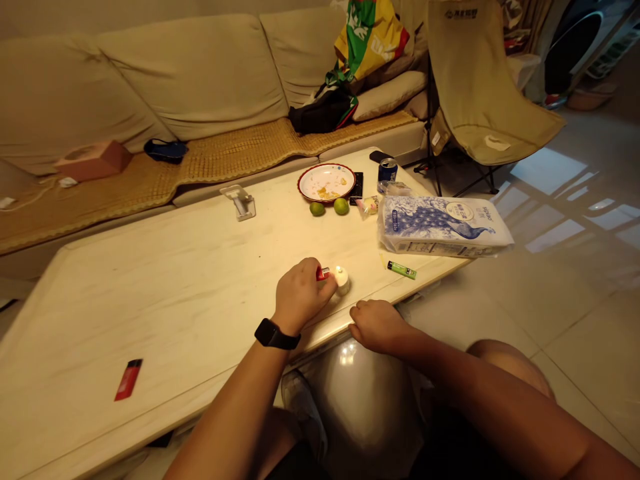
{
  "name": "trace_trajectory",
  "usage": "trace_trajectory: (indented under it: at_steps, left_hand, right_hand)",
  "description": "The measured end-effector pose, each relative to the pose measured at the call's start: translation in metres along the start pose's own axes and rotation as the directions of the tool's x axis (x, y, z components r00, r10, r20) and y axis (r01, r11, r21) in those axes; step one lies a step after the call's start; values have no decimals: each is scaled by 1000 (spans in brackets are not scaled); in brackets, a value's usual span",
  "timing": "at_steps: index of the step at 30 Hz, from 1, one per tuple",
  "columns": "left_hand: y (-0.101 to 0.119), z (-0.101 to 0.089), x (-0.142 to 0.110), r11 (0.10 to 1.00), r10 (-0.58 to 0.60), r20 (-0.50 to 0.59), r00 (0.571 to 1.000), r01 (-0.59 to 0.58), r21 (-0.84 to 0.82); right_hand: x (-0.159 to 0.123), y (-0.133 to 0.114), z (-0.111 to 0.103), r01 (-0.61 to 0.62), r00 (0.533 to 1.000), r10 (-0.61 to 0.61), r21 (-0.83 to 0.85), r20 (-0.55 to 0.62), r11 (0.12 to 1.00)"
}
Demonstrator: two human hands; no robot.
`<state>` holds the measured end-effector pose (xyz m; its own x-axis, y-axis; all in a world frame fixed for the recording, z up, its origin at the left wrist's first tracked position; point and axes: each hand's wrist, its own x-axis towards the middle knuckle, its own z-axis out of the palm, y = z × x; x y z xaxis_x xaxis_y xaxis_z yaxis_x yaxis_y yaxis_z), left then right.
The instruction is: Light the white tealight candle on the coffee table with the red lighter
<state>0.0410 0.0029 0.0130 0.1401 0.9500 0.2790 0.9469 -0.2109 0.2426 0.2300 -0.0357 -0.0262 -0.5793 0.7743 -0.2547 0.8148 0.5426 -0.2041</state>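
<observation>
My left hand (301, 293), with a black watch on the wrist, is closed around a red lighter (323, 273) whose tip shows a flame. The flame touches the top of a small white candle (343, 279) standing on the pale wooden table (175, 280) near its front edge. My right hand (376, 325) rests on the table's front edge just right of the candle, fingers curled under, with nothing visible in it.
A second red lighter (129, 379) lies at the front left, a green lighter (402, 269) to the right. A tissue pack (443, 225), plate (326, 182), two limes (330, 207), a can (387, 171) and a phone stand (241, 202) sit farther back. A sofa and a folding chair (480, 87) stand behind.
</observation>
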Motion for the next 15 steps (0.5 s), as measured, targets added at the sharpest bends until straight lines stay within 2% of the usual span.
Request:
trace_trajectory:
  at_steps: [6,15]
  left_hand:
    - [-12,-4,-3,996,-58,-55,997,54,-68]
    - [-28,-8,-9,984,-111,-69,991,100,-149]
  right_hand:
    - [0,0,0,1,1000,-1,1,8,1000]
    - [0,-1,-1,-11,1000,10,10,12,1000]
